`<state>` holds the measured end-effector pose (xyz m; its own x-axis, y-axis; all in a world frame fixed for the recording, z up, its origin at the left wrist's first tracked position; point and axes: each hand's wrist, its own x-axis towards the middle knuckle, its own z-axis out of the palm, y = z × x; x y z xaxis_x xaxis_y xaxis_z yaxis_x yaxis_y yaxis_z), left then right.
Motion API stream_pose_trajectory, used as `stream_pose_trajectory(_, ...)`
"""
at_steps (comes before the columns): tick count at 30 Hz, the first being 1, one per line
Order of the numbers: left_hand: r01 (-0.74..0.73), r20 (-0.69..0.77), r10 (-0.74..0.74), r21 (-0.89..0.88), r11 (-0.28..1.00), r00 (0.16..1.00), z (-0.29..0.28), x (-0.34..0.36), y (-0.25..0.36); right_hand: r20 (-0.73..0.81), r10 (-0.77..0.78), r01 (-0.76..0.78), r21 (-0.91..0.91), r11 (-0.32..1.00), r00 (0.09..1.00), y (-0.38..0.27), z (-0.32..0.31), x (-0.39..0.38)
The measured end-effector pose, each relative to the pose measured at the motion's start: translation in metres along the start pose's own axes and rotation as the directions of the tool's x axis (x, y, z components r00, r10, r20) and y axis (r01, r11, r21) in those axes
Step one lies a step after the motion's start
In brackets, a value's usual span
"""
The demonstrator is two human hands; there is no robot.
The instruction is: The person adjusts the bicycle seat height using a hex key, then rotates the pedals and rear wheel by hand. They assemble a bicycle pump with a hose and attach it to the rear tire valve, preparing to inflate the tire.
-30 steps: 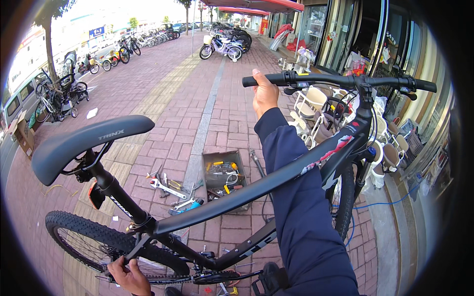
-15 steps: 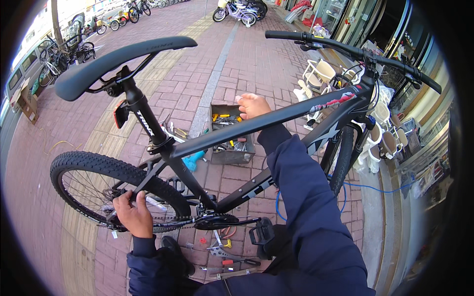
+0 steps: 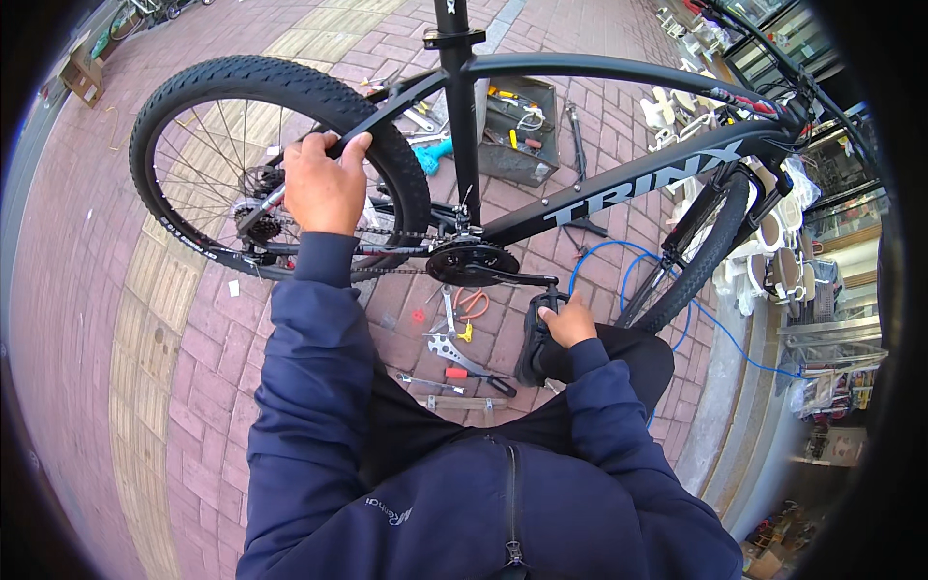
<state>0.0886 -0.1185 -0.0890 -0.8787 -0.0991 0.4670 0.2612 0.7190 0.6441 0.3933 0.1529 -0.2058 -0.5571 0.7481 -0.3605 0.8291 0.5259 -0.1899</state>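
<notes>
A black mountain bike stands side-on before me. My left hand (image 3: 324,188) grips the seat stay (image 3: 382,114) beside the rear tire (image 3: 242,72), fingers curled over the tube; the cassette (image 3: 259,226) is just left of it. Low on the right, my right hand (image 3: 572,324) is closed on the black pedal (image 3: 549,297), at the end of the crank running from the chainring (image 3: 466,261). Beneath the bike lie wrenches (image 3: 447,353), a yellow-handled tool (image 3: 465,333) and a red-and-black tool (image 3: 483,377), in front of my bent legs.
Beyond the frame sits a metal toolbox (image 3: 517,166) with mixed tools, beside a turquoise tool (image 3: 433,155). A blue hose (image 3: 735,350) runs to the right past stacked chairs (image 3: 768,261) along the shopfront steps. A cardboard box (image 3: 82,79) is at the upper left.
My right hand has left the handlebar grip and moved down to the pedal. My left hand stays on the seat stay. The view has tilted downward, bringing my torso and legs in.
</notes>
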Motion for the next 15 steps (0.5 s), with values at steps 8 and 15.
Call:
stream_pose_trajectory(8, 0.014, 0.017, -0.014, -0.004, 1.0, 1.0, -0.004, -0.001, 0.004, -0.091, 0.014, -0.017, -0.027, 0.999, 0.996, -0.003, 0.022, 0.008)
stream_pose_trajectory(15, 0.01, 0.009, -0.01, -0.012, 1.0, 1.0, -0.003, 0.001, 0.004, -0.025, 0.043, -0.044, -0.045, 0.998, 0.999, 0.001, 0.054, 0.018)
